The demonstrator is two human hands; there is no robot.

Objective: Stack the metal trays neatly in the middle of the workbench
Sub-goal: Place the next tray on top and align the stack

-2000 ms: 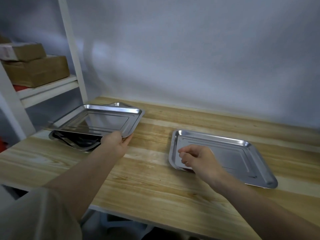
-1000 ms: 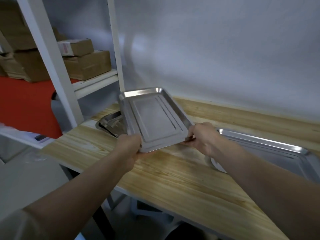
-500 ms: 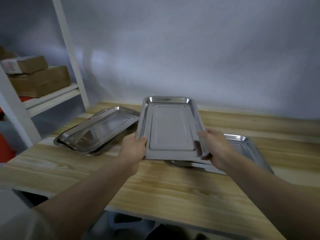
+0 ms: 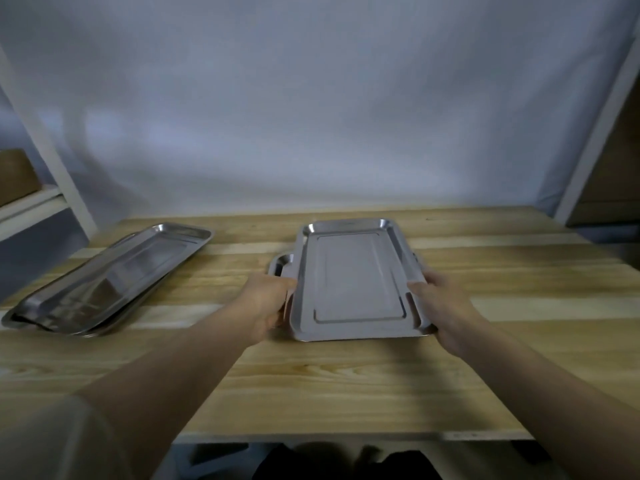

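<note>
- Steel top tray sits over a second tray near the middle of the wooden worktop, long side running away from the person.
- Left hand is clamped on the tray's left long edge, toward the near end. Thumb is on the rim, fingers are curled under and out of sight.
- Right hand is clamped on the right long edge, about opposite. Thumb lies on top of the rim.
- Lower tray is mostly covered and not lined up with the top one. A rounded corner sticks out on the left just beyond the left hand, and a thin strip of rim shows along the right side.
- Can't tell if the top tray rests fully on the lower one or is held just above it.
- Tray pile is on the left part of the worktop, well apart from the held pair and angled diagonally. It looks like more than one tray nested together, count unclear.
- White shelf upright stands at the far left, with part of a cardboard box on a shelf behind it.
- Another white upright leans in at the far right.
- Pale wall runs behind the worktop.
- Light sleeve shows at the bottom left.
</note>
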